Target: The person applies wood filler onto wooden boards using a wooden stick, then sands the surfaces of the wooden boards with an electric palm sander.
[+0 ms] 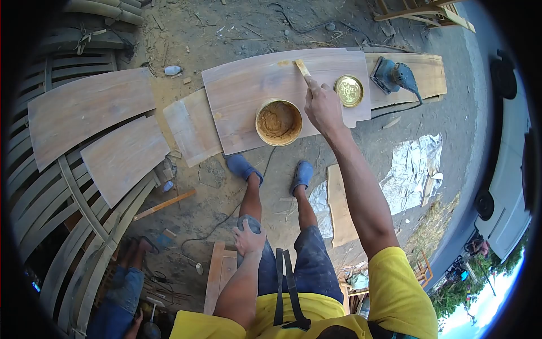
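Observation:
My right hand (324,108) is closed around the handle of a putty knife (302,69), whose blade tip touches the far part of a wide wooden panel (237,85). Yellowish smears lie on the wood beside the blade. Nearer to me on the panel stands an open can (279,122) of brown putty. To the right of my right hand lies a round golden lid (349,91). My left hand (249,239) rests on my left knee, fingers spread, holding nothing.
A blue sander (393,75) with its cord sits on a board at the right. More panels (90,113) lie on curved slats at the left. Another person (121,294) is at the lower left. A van (505,181) stands at the far right.

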Demonstrator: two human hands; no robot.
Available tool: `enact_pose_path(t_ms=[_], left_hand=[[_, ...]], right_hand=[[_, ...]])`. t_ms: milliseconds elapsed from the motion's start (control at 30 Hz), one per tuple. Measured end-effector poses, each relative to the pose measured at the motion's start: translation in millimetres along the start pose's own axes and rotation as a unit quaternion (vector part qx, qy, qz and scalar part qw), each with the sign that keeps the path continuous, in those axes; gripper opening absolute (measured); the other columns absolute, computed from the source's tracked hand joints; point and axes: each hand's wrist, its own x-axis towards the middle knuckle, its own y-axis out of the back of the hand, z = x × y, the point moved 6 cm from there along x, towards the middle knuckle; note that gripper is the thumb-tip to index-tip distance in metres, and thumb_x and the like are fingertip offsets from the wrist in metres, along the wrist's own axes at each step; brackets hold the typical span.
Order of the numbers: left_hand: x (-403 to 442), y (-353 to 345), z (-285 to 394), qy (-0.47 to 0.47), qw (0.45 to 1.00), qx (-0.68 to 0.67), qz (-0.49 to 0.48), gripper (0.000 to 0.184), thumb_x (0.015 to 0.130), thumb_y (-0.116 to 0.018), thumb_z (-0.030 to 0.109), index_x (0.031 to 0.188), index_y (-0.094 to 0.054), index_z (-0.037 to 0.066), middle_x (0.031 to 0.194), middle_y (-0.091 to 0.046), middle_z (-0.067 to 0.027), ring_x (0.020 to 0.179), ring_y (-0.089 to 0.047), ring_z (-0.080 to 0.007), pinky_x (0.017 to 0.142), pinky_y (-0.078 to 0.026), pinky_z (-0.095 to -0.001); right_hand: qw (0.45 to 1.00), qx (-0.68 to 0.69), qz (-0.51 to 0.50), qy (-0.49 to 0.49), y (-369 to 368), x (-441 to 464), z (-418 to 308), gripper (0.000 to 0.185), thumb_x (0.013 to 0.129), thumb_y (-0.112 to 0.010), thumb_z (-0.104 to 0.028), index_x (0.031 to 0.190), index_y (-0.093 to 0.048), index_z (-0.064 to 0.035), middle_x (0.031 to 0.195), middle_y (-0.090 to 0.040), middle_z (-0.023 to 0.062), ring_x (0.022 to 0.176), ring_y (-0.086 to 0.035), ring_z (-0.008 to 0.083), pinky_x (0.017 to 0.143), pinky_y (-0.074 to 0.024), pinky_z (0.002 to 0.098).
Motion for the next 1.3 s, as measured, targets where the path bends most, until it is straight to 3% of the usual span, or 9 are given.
enact_pose_path(t_ms=[367, 467, 767, 867, 933, 1300], left_hand=[[-1.1, -0.7, -3.0, -0.002, 1.000, 0.010, 0.008, 0.076, 0.086, -0.078, 0.049, 0.151, -0.054, 0.018, 0.133, -0.054, -0.0263, 0.123, -0.063, -0.0458, 0.101, -0.055, -0.0530], [-0.4, -0.8, -3.4, -0.006, 1.000, 0.003, 0.007, 0.077, 0.086, -0.078, 0.049, 0.151, -0.053, 0.017, 0.133, -0.054, -0.0259, 0.123, -0.063, -0.0454, 0.101, -0.055, -0.0530], [-1.1, 0.0, -2.6, -0.009, 1.000, 0.010, 0.009, 0.077, 0.087, -0.077, 0.050, 0.152, -0.053, 0.018, 0.133, -0.053, -0.0268, 0.121, -0.065, -0.0464, 0.098, -0.057, -0.0535], [-1.1, -0.2, -2.8, -0.006, 1.000, 0.010, 0.006, 0.076, 0.087, -0.077, 0.050, 0.152, -0.053, 0.018, 0.134, -0.053, -0.0269, 0.121, -0.065, -0.0462, 0.098, -0.057, -0.0535], [-0.7, 0.1, -4.3, -0.006, 1.000, 0.011, 0.002, 0.076, 0.087, -0.077, 0.049, 0.152, -0.053, 0.018, 0.134, -0.053, -0.0269, 0.122, -0.065, -0.0461, 0.099, -0.057, -0.0535], [-0.1, -3.9, -6.0, -0.005, 1.000, 0.009, -0.004, 0.077, 0.087, -0.076, 0.050, 0.152, -0.053, 0.017, 0.134, -0.053, -0.0272, 0.123, -0.063, -0.0460, 0.099, -0.056, -0.0530]], right_hand=[[0.999, 0.033, 0.003, 0.011, -10.5, -0.6, -5.9, 0.041, 0.103, -0.059, -0.013, 0.143, -0.066, -0.0060, 0.088, -0.069, 0.0275, 0.079, -0.070, 0.0447, 0.074, -0.0560, 0.0560], [0.999, 0.002, -0.041, 0.020, -1.0, -1.7, -9.3, 0.041, 0.103, -0.058, -0.012, 0.143, -0.066, -0.0061, 0.088, -0.068, 0.0277, 0.080, -0.070, 0.0445, 0.074, -0.0559, 0.0562], [0.998, 0.008, -0.044, 0.037, 0.6, 3.1, -12.0, 0.042, 0.103, -0.057, -0.013, 0.144, -0.065, -0.0074, 0.089, -0.067, 0.0249, 0.079, -0.070, 0.0438, 0.075, -0.0565, 0.0562], [0.997, 0.011, -0.054, 0.057, -4.1, 4.1, -14.6, 0.049, 0.099, -0.054, -0.008, 0.148, -0.058, -0.0032, 0.093, -0.068, 0.0281, 0.081, -0.072, 0.0450, 0.075, -0.0589, 0.0552], [0.999, 0.025, -0.033, 0.031, -8.4, -3.1, -10.6, 0.043, 0.103, -0.058, -0.014, 0.145, -0.064, -0.0078, 0.089, -0.068, 0.0247, 0.078, -0.070, 0.0428, 0.073, -0.0571, 0.0558], [1.000, -0.010, -0.010, 0.015, -2.4, 0.0, 3.9, 0.047, 0.101, -0.059, -0.013, 0.149, -0.062, -0.0139, 0.088, -0.069, 0.0231, 0.077, -0.071, 0.0428, 0.073, -0.0580, 0.0545]])
